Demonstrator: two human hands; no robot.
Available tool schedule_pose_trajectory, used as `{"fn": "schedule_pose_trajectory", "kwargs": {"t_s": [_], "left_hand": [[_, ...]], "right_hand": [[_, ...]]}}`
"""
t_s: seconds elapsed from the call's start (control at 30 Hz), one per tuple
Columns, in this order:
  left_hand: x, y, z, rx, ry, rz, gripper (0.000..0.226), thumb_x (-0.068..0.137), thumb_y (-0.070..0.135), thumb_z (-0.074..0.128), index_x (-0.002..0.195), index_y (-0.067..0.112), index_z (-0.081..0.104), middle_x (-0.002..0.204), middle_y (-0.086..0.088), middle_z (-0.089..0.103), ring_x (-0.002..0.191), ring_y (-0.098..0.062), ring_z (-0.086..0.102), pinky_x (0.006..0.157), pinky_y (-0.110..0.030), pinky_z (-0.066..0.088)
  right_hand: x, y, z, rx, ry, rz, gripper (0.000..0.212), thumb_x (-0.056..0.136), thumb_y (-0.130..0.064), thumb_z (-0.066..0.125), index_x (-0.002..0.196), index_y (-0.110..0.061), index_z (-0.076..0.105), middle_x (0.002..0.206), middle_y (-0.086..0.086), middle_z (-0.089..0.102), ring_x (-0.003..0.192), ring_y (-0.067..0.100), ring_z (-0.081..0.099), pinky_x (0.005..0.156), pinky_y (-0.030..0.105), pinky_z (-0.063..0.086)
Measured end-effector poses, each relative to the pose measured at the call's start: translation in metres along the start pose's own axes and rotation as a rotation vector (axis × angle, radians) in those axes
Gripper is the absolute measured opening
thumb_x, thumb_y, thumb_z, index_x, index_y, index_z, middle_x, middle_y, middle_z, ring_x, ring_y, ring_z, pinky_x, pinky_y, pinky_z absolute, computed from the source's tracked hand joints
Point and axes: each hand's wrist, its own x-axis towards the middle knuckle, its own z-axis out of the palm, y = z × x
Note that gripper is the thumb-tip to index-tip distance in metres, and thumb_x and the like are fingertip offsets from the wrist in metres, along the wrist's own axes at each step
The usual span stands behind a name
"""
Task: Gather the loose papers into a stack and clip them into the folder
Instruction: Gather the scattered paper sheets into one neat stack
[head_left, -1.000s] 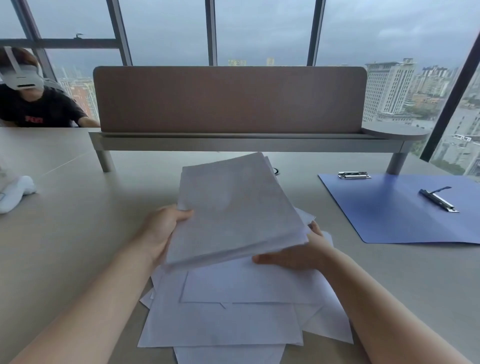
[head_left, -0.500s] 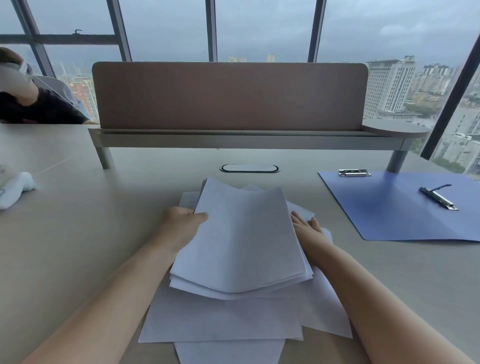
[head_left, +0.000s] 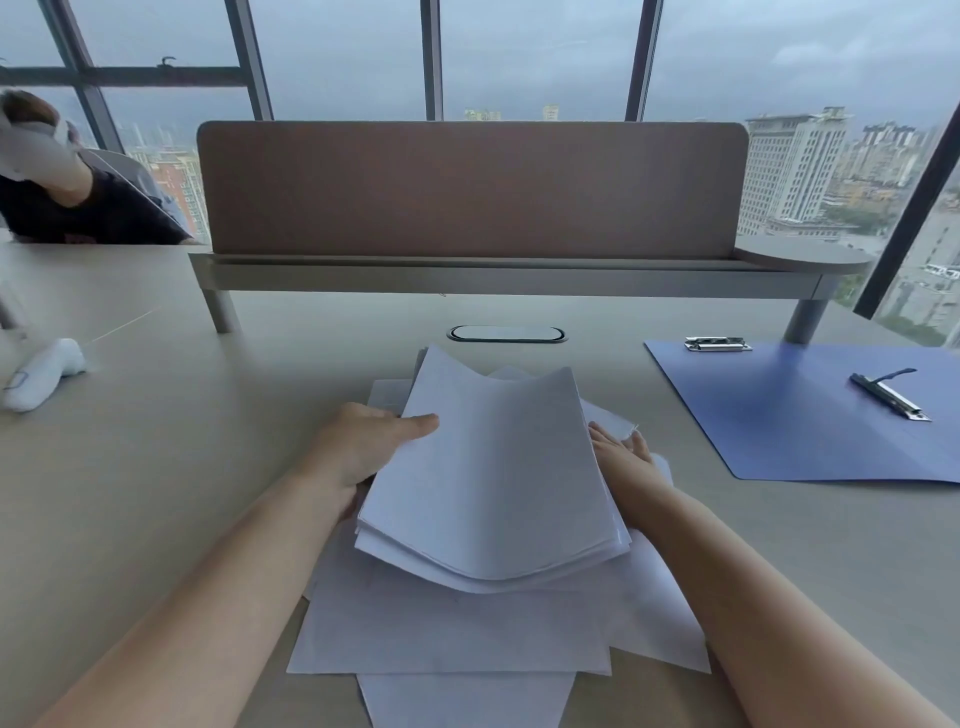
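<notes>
A bundle of white papers (head_left: 493, 467) sags in the middle, just above more loose sheets (head_left: 447, 634) spread on the table. My left hand (head_left: 363, 447) grips the bundle's left edge, thumb on top. My right hand (head_left: 623, 457) lies along its right edge with fingers straight, partly hidden by the paper. An open blue folder (head_left: 789, 415) lies flat to the right, with a metal clip (head_left: 889, 397) on it and a second clip (head_left: 717, 344) at its far corner.
A desk divider with a shelf (head_left: 467, 270) crosses the back of the table. An oval cable port (head_left: 506, 334) sits behind the papers. A white cloth-like object (head_left: 41, 371) lies far left. Another person (head_left: 57, 192) sits at back left.
The bundle has come down from a raised tilt to just above the loose sheets. My right hand shifted from under its lower edge to its right side, fingers straightened.
</notes>
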Motion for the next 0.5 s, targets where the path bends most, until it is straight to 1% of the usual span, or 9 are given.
{"fn": "schedule_pose_trajectory", "kwargs": {"t_s": [0.07, 0.1, 0.13, 0.2, 0.23, 0.3, 0.37, 0.43, 0.5], "left_hand": [[0.001, -0.002, 0.001, 0.069, 0.017, 0.018, 0.028, 0.077, 0.022, 0.082, 0.091, -0.002, 0.076, 0.088, -0.015, 0.078, 0.083, -0.034, 0.075, 0.084, -0.051, 0.058], [0.003, -0.003, 0.002, 0.092, 0.025, 0.026, 0.025, 0.078, 0.019, 0.080, 0.091, -0.002, 0.075, 0.089, -0.016, 0.078, 0.082, -0.033, 0.075, 0.084, -0.048, 0.059], [0.004, -0.004, 0.002, 0.111, 0.035, 0.031, 0.023, 0.079, 0.017, 0.079, 0.090, -0.004, 0.075, 0.089, -0.017, 0.077, 0.079, -0.032, 0.074, 0.082, -0.046, 0.060], [0.006, -0.006, 0.001, 0.146, 0.051, 0.031, 0.027, 0.078, 0.015, 0.077, 0.091, -0.008, 0.072, 0.090, -0.021, 0.076, 0.072, -0.030, 0.072, 0.077, -0.045, 0.059], [0.008, -0.007, 0.000, 0.158, 0.060, 0.029, 0.033, 0.076, 0.018, 0.077, 0.092, -0.010, 0.070, 0.092, -0.022, 0.075, 0.073, -0.031, 0.072, 0.078, -0.047, 0.059], [0.013, -0.009, -0.003, 0.158, 0.084, 0.027, 0.037, 0.073, 0.022, 0.075, 0.091, -0.010, 0.069, 0.092, -0.020, 0.076, 0.079, -0.033, 0.074, 0.081, -0.048, 0.058], [0.019, -0.011, -0.006, 0.137, 0.106, 0.024, 0.027, 0.074, 0.023, 0.075, 0.080, -0.003, 0.069, 0.086, -0.014, 0.075, 0.075, -0.030, 0.072, 0.078, -0.043, 0.058], [0.023, -0.012, -0.006, 0.103, 0.136, 0.022, 0.017, 0.081, 0.017, 0.072, 0.071, 0.004, 0.066, 0.079, -0.011, 0.071, 0.069, -0.026, 0.067, 0.068, -0.033, 0.054], [0.029, -0.015, -0.006, 0.070, 0.163, 0.022, 0.015, 0.086, 0.012, 0.068, 0.072, 0.007, 0.064, 0.078, -0.010, 0.067, 0.067, -0.025, 0.064, 0.062, -0.027, 0.048]], "right_hand": [[-0.002, 0.000, 0.000, 0.012, 0.011, -0.002, 0.065, 0.101, -0.040, 0.043, 0.158, -0.032, 0.013, 0.167, -0.010, 0.009, 0.155, 0.017, 0.004, 0.122, 0.054, -0.006], [-0.004, 0.000, 0.000, 0.013, 0.031, -0.001, 0.064, 0.100, -0.037, 0.047, 0.157, -0.032, 0.019, 0.165, -0.009, 0.017, 0.154, 0.018, 0.011, 0.122, 0.053, 0.001], [-0.003, -0.001, 0.000, 0.021, 0.067, 0.008, 0.060, 0.098, -0.031, 0.051, 0.154, -0.030, 0.029, 0.161, -0.007, 0.030, 0.150, 0.020, 0.024, 0.120, 0.049, 0.014], [0.000, -0.003, -0.001, 0.144, 0.197, 0.055, 0.040, 0.092, -0.017, 0.053, 0.131, -0.022, 0.056, 0.136, 0.000, 0.058, 0.123, 0.026, 0.053, 0.093, 0.036, 0.040], [0.000, -0.005, -0.002, 0.259, 0.268, 0.092, 0.034, 0.088, -0.014, 0.054, 0.120, -0.019, 0.063, 0.123, 0.003, 0.065, 0.108, 0.028, 0.060, 0.080, 0.033, 0.042], [-0.001, -0.008, -0.009, 0.506, 0.363, 0.167, 0.041, 0.082, -0.013, 0.061, 0.121, -0.022, 0.067, 0.116, 0.003, 0.069, 0.095, 0.028, 0.063, 0.069, 0.029, 0.044], [-0.002, -0.007, -0.014, 0.741, 0.407, 0.233, 0.054, 0.078, -0.015, 0.071, 0.131, -0.022, 0.062, 0.113, 0.000, 0.067, 0.090, 0.023, 0.065, 0.067, 0.026, 0.046], [-0.004, -0.007, -0.017, 0.949, 0.429, 0.268, 0.057, 0.075, -0.020, 0.080, 0.129, -0.020, 0.063, 0.093, -0.009, 0.061, 0.079, 0.014, 0.063, 0.070, 0.029, 0.051], [-0.005, -0.008, -0.020, 1.076, 0.428, 0.273, 0.059, 0.072, -0.020, 0.084, 0.128, -0.018, 0.064, 0.094, -0.008, 0.063, 0.080, 0.013, 0.063, 0.079, 0.033, 0.054]]}}
